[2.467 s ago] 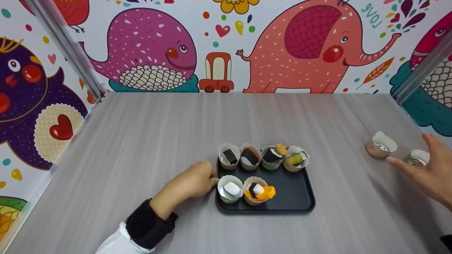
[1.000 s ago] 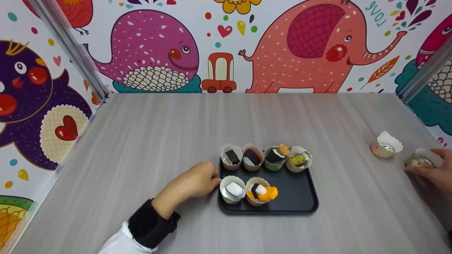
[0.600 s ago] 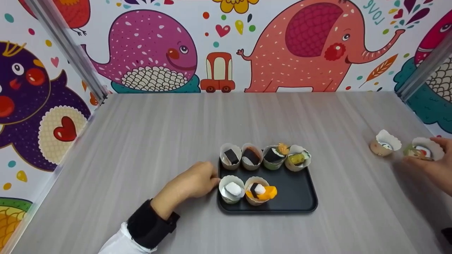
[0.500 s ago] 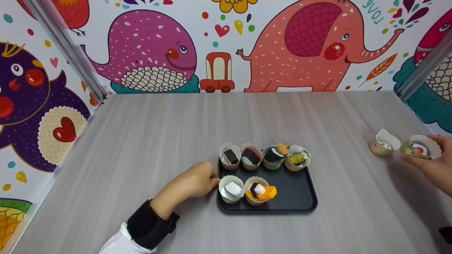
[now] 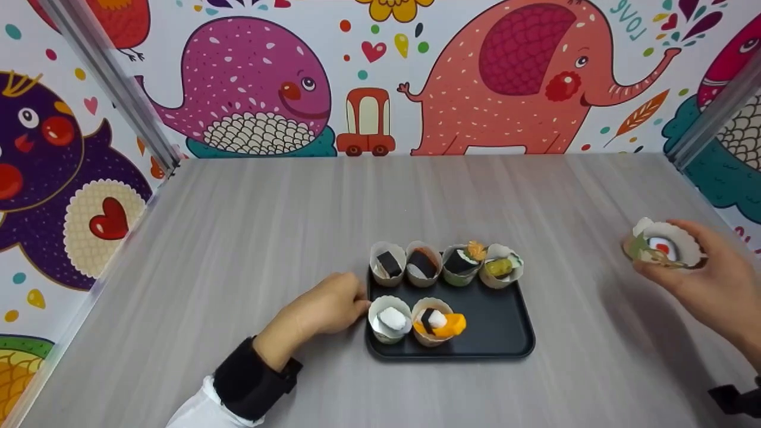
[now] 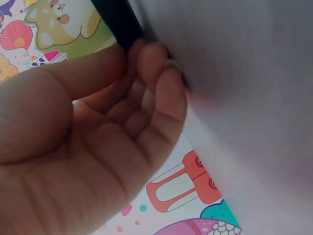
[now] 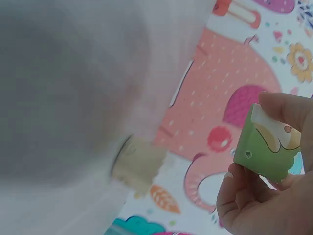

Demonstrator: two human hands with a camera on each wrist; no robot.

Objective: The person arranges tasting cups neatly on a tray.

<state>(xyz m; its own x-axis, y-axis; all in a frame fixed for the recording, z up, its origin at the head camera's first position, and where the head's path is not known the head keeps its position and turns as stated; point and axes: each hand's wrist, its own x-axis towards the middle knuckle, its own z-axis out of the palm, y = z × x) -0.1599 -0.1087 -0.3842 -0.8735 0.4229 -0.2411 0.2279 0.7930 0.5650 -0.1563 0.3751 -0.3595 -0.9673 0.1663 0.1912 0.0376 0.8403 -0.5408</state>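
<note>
My right hand [image 5: 716,282] grips a green paper baking cup [image 5: 686,244] holding a sushi roll piece with a red centre. In the right wrist view this cup [image 7: 269,147] is raised between thumb and fingers. Behind it in the head view, a brown paper cup [image 5: 643,226] is mostly hidden; the right wrist view shows that brown cup [image 7: 139,164] standing on the table. With curled fingers my left hand [image 5: 336,303] pinches the left rim of a black tray [image 5: 496,333]. The left wrist view shows the tray's dark edge [image 6: 115,19] between thumb and fingers.
Several paper cups with toy-like sushi stand on the tray, in a back row ending with a yellow-topped cup [image 5: 499,279], and a front pair including a white-topped cup [image 5: 389,336]. Printed walls [image 5: 368,35] bound the grey table [image 5: 267,208] at back and sides.
My right hand reached the green cup, took hold of it, lifted it and carried it left until it overlaps the brown cup. My left hand has stayed at the tray.
</note>
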